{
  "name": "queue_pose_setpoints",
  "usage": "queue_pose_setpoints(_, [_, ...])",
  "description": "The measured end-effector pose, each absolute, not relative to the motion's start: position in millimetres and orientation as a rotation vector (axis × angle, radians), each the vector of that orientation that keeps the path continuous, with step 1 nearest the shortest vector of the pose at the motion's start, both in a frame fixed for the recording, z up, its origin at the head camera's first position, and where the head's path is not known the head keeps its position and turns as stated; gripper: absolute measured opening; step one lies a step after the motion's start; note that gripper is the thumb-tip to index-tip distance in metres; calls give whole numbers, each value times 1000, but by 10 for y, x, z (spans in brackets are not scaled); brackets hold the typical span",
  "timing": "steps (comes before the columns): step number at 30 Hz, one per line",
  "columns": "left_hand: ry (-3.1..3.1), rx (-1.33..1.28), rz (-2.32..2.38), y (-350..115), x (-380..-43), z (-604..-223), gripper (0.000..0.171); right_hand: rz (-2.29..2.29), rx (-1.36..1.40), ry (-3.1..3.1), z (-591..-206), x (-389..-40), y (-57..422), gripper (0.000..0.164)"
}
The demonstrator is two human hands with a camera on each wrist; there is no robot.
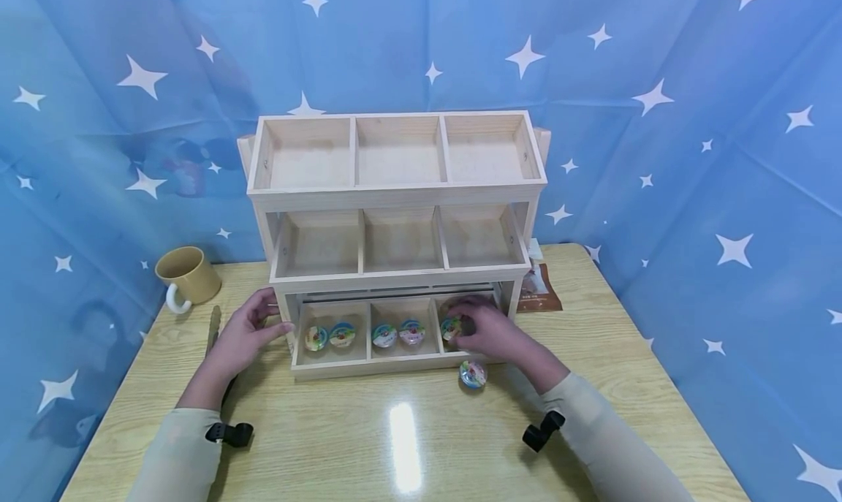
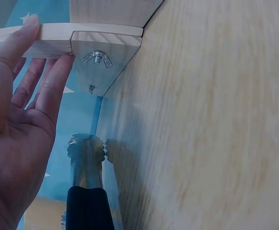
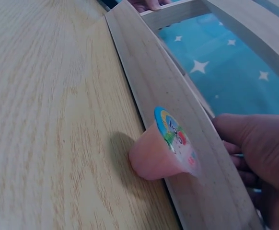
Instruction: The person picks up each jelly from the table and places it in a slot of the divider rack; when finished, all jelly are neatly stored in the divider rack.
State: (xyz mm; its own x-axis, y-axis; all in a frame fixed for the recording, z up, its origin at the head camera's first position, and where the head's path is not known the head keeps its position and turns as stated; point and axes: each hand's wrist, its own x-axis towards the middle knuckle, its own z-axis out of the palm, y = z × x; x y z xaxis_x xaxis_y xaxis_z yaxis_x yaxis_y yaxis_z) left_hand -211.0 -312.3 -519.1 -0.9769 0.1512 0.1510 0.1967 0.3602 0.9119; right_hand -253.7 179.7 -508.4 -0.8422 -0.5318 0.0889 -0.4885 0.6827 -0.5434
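Note:
A three-tier wooden shelf (image 1: 397,195) stands on the table. At its lower left side, my left hand (image 1: 242,335) grips a wooden upright (image 2: 53,38), thumb on one face and fingers on the other. My right hand (image 1: 490,332) reaches into the bottom tier's right compartment, fingertips around a jelly cup (image 1: 450,329); in the right wrist view the front board hides those fingertips. Two jelly cups (image 1: 329,335) sit in the bottom left compartment and two more jelly cups (image 1: 397,333) in the middle one. Another, pink jelly cup (image 3: 156,151) stands on the table before the front board.
A tan mug (image 1: 188,275) with a white handle stands at the table's back left. Beside the left forearm lies a serrated metal tool with a black handle (image 2: 87,206). A brown packet (image 1: 541,290) is behind the shelf's right side. A blue star-patterned curtain (image 1: 421,49) surrounds the table.

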Motion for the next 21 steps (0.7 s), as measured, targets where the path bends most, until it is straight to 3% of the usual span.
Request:
queue_pose_setpoints(8, [-2566,-315,-1712,-3134,-2122,-5224,66,-1015,-881,2812,-5059,-2430,1899,46])
queue_pose_setpoints(21, [-2570,-332,-1710,-3144,-2135,-5233,67,-1011,-718,2924,-4946,-1842,2062,47])
